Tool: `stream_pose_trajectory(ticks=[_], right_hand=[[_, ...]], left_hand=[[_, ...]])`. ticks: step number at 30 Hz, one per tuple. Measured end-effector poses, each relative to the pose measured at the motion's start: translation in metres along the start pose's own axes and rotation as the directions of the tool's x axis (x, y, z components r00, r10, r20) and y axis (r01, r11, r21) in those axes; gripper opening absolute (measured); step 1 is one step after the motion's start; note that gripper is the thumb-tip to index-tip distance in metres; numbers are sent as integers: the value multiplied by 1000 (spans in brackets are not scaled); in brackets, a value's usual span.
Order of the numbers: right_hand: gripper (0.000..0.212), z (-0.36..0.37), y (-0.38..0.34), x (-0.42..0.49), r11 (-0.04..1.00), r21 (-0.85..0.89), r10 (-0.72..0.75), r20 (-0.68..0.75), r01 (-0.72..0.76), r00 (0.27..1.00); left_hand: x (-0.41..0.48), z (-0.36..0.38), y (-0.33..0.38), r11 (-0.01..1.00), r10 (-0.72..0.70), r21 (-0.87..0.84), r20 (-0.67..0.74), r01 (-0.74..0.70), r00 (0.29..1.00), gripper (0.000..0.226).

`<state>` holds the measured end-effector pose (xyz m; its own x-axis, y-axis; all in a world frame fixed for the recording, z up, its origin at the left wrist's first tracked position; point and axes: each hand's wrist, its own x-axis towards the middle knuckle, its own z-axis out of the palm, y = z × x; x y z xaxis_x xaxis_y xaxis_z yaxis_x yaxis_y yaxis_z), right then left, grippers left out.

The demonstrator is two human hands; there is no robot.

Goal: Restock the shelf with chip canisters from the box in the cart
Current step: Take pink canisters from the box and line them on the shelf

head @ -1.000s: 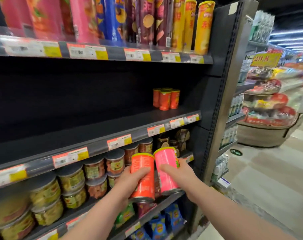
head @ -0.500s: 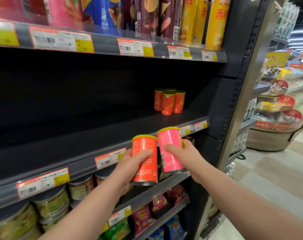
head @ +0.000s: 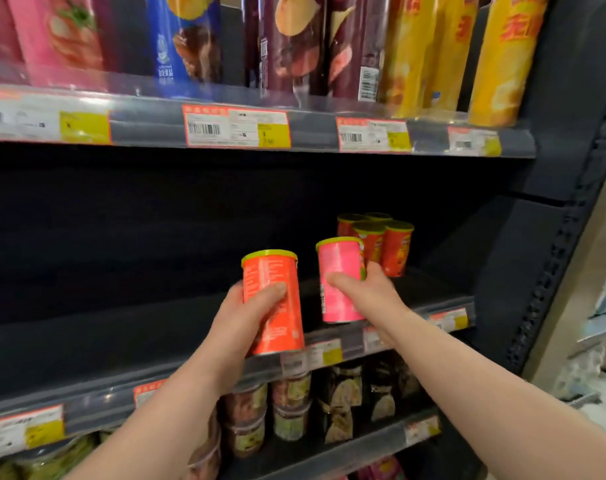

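Observation:
My left hand [head: 241, 320] grips a short orange chip canister [head: 272, 299] with a yellow-green lid, held upright at the front edge of the dark middle shelf [head: 149, 327]. My right hand [head: 367, 296] grips a pink canister [head: 339, 278] of the same size, upright over the shelf just right of the orange one. Behind the pink canister, several orange canisters [head: 390, 245] stand grouped at the back right of that shelf. The cart and box are out of view.
Tall chip tubes [head: 294, 43] fill the upper shelf behind a price-tag rail [head: 235, 126]. Jars and bags [head: 291, 410] sit on the shelf below. A dark upright post [head: 551, 271] bounds the shelves on the right. The middle shelf's left part is bare.
Both hands have lifted their canisters from below the middle shelf up to its level and toward the orange group. The view has moved closer to the shelf.

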<state>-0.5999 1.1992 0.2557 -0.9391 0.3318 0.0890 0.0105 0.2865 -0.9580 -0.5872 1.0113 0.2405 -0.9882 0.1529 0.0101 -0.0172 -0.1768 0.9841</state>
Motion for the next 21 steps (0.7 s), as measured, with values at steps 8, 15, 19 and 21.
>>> stream_pose_trajectory(ticks=[8, 15, 19, 21], right_hand=[[70, 8, 17, 82, 996, -74, -45, 44, 48, 998], [71, 25, 27, 125, 988, -40, -143, 130, 150, 981], [70, 32, 33, 137, 989, -94, -91, 241, 116, 966], [72, 35, 38, 144, 982, -150, -66, 278, 111, 958]], left_hand=[[33, 23, -4, 997, 78, 15, -146, -77, 986, 46], [47, 26, -8, 992, 125, 29, -238, -122, 963, 33], [53, 28, -9, 990, 138, 25, -268, -136, 953, 32], [55, 29, -9, 990, 140, 25, -272, -138, 952, 34]])
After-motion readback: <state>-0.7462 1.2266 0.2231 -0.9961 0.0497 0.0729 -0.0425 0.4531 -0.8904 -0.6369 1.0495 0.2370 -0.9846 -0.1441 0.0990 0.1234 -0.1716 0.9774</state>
